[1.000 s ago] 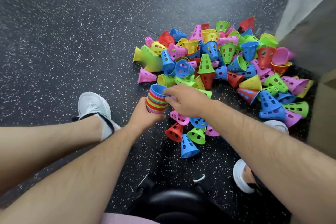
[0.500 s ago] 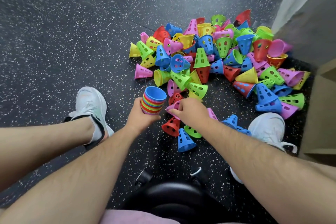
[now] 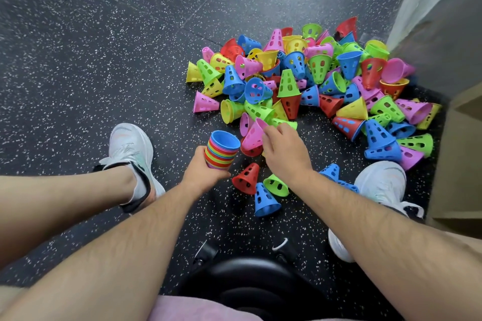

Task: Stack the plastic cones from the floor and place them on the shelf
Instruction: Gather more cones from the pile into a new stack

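Observation:
My left hand (image 3: pixel 202 173) grips a stack of nested cones (image 3: pixel 221 150), many colours, with a blue one on the outside at the open end facing up. My right hand (image 3: pixel 284 152) holds a pink cone (image 3: pixel 253 135) just right of the stack, its narrow tip pointing up and away. A big heap of loose cones (image 3: pixel 313 81) in pink, blue, green, yellow and red lies on the floor beyond both hands. A red cone (image 3: pixel 246 178), a green cone (image 3: pixel 276 185) and a blue cone (image 3: pixel 264 200) lie below my hands.
Dark speckled floor (image 3: pixel 104 47) all round. My white shoes stand at left (image 3: pixel 130 148) and right (image 3: pixel 380 180) of the hands. A wall (image 3: pixel 443 34) and a tan shelf edge (image 3: pixel 459 159) border the heap on the right. A black stool base (image 3: pixel 247 284) sits under me.
My right hand picked a pink cone off the floor and lifted it beside the stack. The view shifted slightly; my right shoe came fully into sight.

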Motion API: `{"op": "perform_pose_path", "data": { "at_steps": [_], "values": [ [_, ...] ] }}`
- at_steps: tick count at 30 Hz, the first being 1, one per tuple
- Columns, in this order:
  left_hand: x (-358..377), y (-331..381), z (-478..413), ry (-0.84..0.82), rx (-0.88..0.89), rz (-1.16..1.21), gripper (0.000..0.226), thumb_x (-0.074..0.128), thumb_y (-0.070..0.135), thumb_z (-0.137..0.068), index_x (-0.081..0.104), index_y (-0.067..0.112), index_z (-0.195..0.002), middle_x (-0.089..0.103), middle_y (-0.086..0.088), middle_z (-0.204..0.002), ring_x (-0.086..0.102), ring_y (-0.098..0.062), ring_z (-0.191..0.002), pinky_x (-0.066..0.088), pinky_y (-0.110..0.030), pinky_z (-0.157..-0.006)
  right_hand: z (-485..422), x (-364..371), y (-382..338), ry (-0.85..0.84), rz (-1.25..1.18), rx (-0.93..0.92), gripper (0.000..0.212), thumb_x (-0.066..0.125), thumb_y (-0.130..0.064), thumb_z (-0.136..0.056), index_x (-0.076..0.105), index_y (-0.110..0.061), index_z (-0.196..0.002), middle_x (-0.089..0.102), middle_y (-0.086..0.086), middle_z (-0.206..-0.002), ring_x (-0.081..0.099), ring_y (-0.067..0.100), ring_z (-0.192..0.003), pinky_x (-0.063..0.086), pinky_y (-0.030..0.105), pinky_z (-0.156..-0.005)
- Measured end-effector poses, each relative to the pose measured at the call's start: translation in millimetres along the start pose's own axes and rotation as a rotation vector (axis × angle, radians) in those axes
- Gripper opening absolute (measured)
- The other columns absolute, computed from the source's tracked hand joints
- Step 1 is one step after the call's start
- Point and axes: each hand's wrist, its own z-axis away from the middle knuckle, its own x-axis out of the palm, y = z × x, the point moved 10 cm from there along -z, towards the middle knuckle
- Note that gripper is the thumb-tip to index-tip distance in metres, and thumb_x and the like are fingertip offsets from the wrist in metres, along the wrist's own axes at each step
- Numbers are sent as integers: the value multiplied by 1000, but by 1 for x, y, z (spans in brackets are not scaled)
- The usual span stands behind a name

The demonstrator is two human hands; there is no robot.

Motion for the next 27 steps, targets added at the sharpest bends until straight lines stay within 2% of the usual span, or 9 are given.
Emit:
{"op": "perform_pose_path", "data": {
  "at_steps": [4, 7, 10, 14, 17, 19, 21, 24, 27],
  "values": [
    [4, -2, 3, -35, -15, -26, 69, 93, 14, -65, 46, 19, -115, 66, -2, -99, 68, -18, -93, 54, -36, -87, -6, -14, 3, 84, -129, 41, 23, 50, -28, -103, 63, -17, -118, 51, 5, -97, 49, 26, -91, 51, 44, -73],
    [5, 2, 7, -55, -11, -32, 68, 92, 12, -66, 47, 17, -116, 66, -3, -99, 67, -16, -90, 53, -34, -84, -11, -13, -1, 63, -208, 79, 27, 47, -31, -104, 64, -18, -120, 56, 5, -101, 52, 25, -98, 51, 43, -80],
    [4, 4, 8, -64, -14, -30, 70, 93, 16, -61, 49, 17, -115, 68, -3, -96, 69, -17, -87, 56, -35, -82, -12, -5, -10, 29, -247, 42, 29, 47, -33, -105, 65, -18, -121, 59, 5, -100, 54, 26, -98, 50, 43, -83],
    [3, 3, 4, -79, -6, -39, 77, 91, 30, -48, 55, 14, -114, 73, -3, -91, 75, -21, -84, 61, -40, -77, -6, 25, -24, -124, -202, -76, 31, 45, -35, -105, 66, -20, -122, 67, 2, -99, 54, 26, -102, 46, 39, -88],
    [2, 5, 11, -87, -2, -39, 70, 90, 12, -62, 49, 16, -119, 68, -2, -95, 68, -14, -81, 52, -27, -70, 8, 48, -35, -305, -273, -134, 33, 41, -37, -105, 62, -24, -127, 70, -3, -105, 60, 20, -102, 49, 37, -89],
    [2, 0, 13, -107, 4, -53, 68, 89, 7, -66, 47, 16, -118, 66, 0, -94, 66, -13, -81, 48, -24, -67, 14, 51, -31, -363, -330, -79, 30, 42, -34, -104, 58, -22, -127, 69, -2, -102, 64, 17, -91, 52, 37, -79],
    [1, -4, 15, -128, 13, -75, 62, 89, 3, -67, 48, 17, -111, 64, 1, -91, 64, -12, -79, 48, -20, -65, 20, 51, -23, -376, -264, -50, 19, 44, -27, -102, 56, -22, -116, 64, -3, -98, 61, 15, -86, 50, 36, -74],
    [0, -11, 16, -145, -10, -90, 69, 91, 6, -66, 46, 16, -118, 64, -1, -96, 63, -8, -80, 46, -20, -64, 34, 59, -22, -465, -102, -194, 21, 45, -11, -94, 62, -19, -102, 60, -3, -106, 53, 19, -102, 48, 39, -87],
    [0, -12, 17, -149, -7, -123, 72, 91, 10, -68, 43, 17, -121, 62, 1, -97, 60, -6, -81, 43, -19, -65, 53, 77, -29, -591, 85, -381, 36, 46, -8, -92, 69, -20, -117, 55, 3, -136, 46, 25, -123, 43, 44, -102]
  ]
}}
